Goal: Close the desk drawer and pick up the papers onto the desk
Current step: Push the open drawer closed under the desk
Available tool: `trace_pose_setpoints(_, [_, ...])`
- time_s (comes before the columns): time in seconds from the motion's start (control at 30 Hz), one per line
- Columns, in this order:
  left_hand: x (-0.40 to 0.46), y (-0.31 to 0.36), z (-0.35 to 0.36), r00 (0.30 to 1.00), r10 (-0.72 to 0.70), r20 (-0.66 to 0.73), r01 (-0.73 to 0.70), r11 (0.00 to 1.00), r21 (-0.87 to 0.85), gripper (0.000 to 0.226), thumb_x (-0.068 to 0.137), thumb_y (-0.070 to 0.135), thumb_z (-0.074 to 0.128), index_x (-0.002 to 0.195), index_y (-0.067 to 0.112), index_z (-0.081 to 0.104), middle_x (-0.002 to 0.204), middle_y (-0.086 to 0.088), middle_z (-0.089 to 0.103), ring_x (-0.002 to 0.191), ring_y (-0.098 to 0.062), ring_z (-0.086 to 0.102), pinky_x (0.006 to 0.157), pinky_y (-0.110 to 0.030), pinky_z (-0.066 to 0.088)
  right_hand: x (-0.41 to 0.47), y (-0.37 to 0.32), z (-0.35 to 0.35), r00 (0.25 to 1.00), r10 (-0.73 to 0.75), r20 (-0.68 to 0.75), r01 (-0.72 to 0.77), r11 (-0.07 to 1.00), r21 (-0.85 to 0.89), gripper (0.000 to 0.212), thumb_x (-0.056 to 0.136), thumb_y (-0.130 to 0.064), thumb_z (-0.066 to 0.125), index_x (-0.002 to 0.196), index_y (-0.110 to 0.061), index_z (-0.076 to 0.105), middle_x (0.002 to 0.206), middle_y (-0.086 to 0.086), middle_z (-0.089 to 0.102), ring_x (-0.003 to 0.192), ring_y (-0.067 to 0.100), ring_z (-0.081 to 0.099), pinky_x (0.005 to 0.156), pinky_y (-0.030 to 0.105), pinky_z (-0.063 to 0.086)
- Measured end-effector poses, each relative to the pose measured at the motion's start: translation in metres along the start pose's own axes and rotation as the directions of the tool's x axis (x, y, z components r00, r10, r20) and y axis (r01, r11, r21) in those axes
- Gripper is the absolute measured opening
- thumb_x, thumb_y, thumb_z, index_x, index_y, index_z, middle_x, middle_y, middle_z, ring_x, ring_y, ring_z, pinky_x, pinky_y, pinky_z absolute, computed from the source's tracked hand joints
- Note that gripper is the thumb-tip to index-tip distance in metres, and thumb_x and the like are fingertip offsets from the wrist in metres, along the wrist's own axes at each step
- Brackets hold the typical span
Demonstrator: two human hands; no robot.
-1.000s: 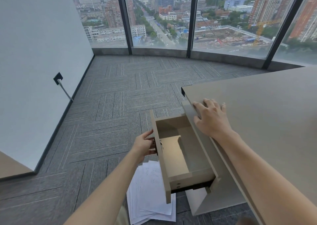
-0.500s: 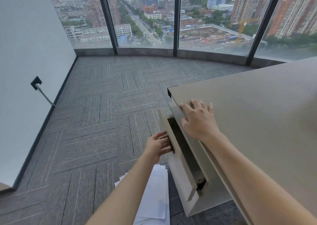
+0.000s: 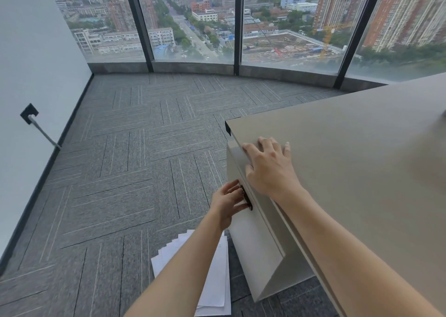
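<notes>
Papers on the carpet floor at the foot of the counter, partly hidden under the left forearm, fanned edges showing at upper left, lower end close to the frame's bottom edge. Print on the sheets too faint to read.

Drawer pushed flush into the counter's side, no gap visible along its front; inside not in view. Dark handle recess mostly covered by fingers. Left hand against the drawer front at that recess, fingertips curled into it; whether gripping or merely pressing cannot be told. Right hand spread flat on the counter's near edge, fingers loose and extended, thumb over the lip, grasping nothing.

Counter top bare where visible, cut off at right and bottom; a blurred shape at the far right edge too indistinct to identify. Right forearm crossing the counter's corner, hiding part of its front edge.

Grey striped carpet tiles blurred toward the bottom left. White wall at left with a dark socket plate and a cable slanting down to the skirting. Floor-to-ceiling windows with dark mullions beyond, city buildings and a construction site outside.
</notes>
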State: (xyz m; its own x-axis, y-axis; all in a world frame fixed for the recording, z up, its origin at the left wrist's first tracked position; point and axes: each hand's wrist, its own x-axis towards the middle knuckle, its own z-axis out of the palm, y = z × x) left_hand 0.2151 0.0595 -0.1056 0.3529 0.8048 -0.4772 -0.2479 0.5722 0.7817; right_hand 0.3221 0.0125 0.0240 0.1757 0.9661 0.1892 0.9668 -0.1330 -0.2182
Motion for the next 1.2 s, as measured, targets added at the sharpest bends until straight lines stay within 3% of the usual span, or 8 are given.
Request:
trace_pose_setpoints(0.13, [-0.001, 0.0, 0.004, 1.0, -0.001, 0.028, -0.002, 0.997, 0.082, 0.036, 0.094, 0.001, 0.057, 0.13, 0.0, 0.058, 0.115, -0.017, 0.067, 0.098, -0.03, 0.065, 0.073, -0.038, 0.063, 0.0, 0.0, 0.0, 1.0, 0.005, 0.008, -0.005, 1.0, -0.003, 0.054, 0.086, -0.023, 0.046, 0.14, -0.029, 0.043, 0.152, 0.017, 0.036, 0.145, 0.038, 0.023, 0.117, 0.066, 0.01])
trace_pose_setpoints(0.23, [-0.001, 0.003, 0.001, 1.0, -0.01, 0.023, 0.007, 0.992, 0.13, 0.034, 0.092, 0.006, 0.061, 0.126, 0.003, 0.059, 0.116, -0.018, 0.067, 0.103, -0.031, 0.065, 0.081, -0.044, 0.061, -0.001, 0.0, -0.002, 1.0, 0.006, 0.013, -0.006, 1.0, 0.005, 0.054, 0.087, -0.024, 0.046, 0.14, -0.03, 0.043, 0.152, 0.016, 0.036, 0.145, 0.038, 0.022, 0.117, 0.065, 0.009])
trace_pose_setpoints(0.37, [0.001, 0.004, 0.001, 0.996, -0.064, -0.056, 0.074, 0.978, 0.196, 0.018, 0.089, 0.011, 0.066, 0.101, -0.001, 0.061, 0.097, -0.015, 0.062, 0.094, -0.031, 0.064, 0.084, -0.045, 0.06, -0.003, -0.001, -0.003, 1.0, 0.001, 0.017, -0.001, 1.0, 0.013, 0.054, 0.088, -0.025, 0.047, 0.141, -0.03, 0.043, 0.151, 0.015, 0.037, 0.145, 0.037, 0.023, 0.117, 0.064, 0.01])
trace_pose_setpoints(0.63, [0.014, 0.006, 0.005, 0.976, -0.129, -0.176, 0.178, 0.937, 0.301, 0.022, 0.088, 0.023, 0.057, 0.098, 0.005, 0.062, 0.091, -0.007, 0.065, 0.092, -0.027, 0.06, 0.086, -0.042, 0.058, -0.001, 0.0, -0.002, 1.0, 0.0, 0.007, 0.0, 1.0, 0.015, 0.054, 0.088, -0.026, 0.048, 0.141, -0.029, 0.043, 0.152, 0.016, 0.036, 0.146, 0.037, 0.022, 0.117, 0.064, 0.008])
trace_pose_setpoints(0.87, [0.017, 0.015, 0.007, 0.913, -0.372, -0.167, 0.406, 0.866, 0.293, 0.025, 0.085, 0.024, 0.049, 0.062, 0.013, 0.053, 0.1, -0.012, 0.057, 0.093, -0.031, 0.055, 0.09, -0.037, 0.052, -0.001, 0.0, -0.001, 1.0, 0.0, -0.002, 0.0, 1.0, 0.014, 0.054, 0.087, -0.023, 0.047, 0.141, -0.029, 0.043, 0.151, 0.015, 0.036, 0.145, 0.036, 0.022, 0.117, 0.064, 0.008])
trace_pose_setpoints(1.03, [0.024, 0.01, 0.004, 0.959, -0.178, -0.221, 0.268, 0.826, 0.496, 0.033, 0.088, 0.034, 0.045, 0.076, 0.007, 0.06, 0.082, -0.007, 0.057, 0.076, -0.023, 0.044, 0.071, -0.031, 0.04, 0.0, 0.001, -0.001, 1.0, 0.004, 0.001, -0.004, 1.0, 0.008, 0.054, 0.086, -0.024, 0.048, 0.14, -0.028, 0.044, 0.151, 0.015, 0.036, 0.145, 0.037, 0.022, 0.117, 0.064, 0.007])
trace_pose_setpoints(1.1, [0.023, 0.011, 0.0, 0.966, -0.066, -0.25, 0.196, 0.817, 0.542, 0.045, 0.091, 0.036, 0.041, 0.086, 0.0, 0.067, 0.075, -0.005, 0.061, 0.077, -0.022, 0.047, 0.073, -0.032, 0.038, 0.0, 0.001, 0.0, 1.0, 0.006, 0.004, -0.006, 1.0, 0.007, 0.053, 0.087, -0.025, 0.048, 0.14, -0.028, 0.044, 0.151, 0.015, 0.037, 0.146, 0.037, 0.022, 0.118, 0.064, 0.007])
trace_pose_setpoints(1.2, [0.014, 0.016, -0.005, 0.966, 0.06, -0.25, 0.126, 0.738, 0.663, 0.046, 0.09, 0.037, 0.044, 0.073, 0.003, 0.07, 0.082, -0.008, 0.065, 0.085, -0.027, 0.054, 0.078, -0.033, 0.04, 0.001, 0.002, 0.001, 1.0, 0.008, 0.014, -0.009, 1.0, 0.009, 0.054, 0.087, -0.025, 0.048, 0.14, -0.028, 0.044, 0.152, 0.014, 0.036, 0.146, 0.036, 0.022, 0.118, 0.064, 0.007])
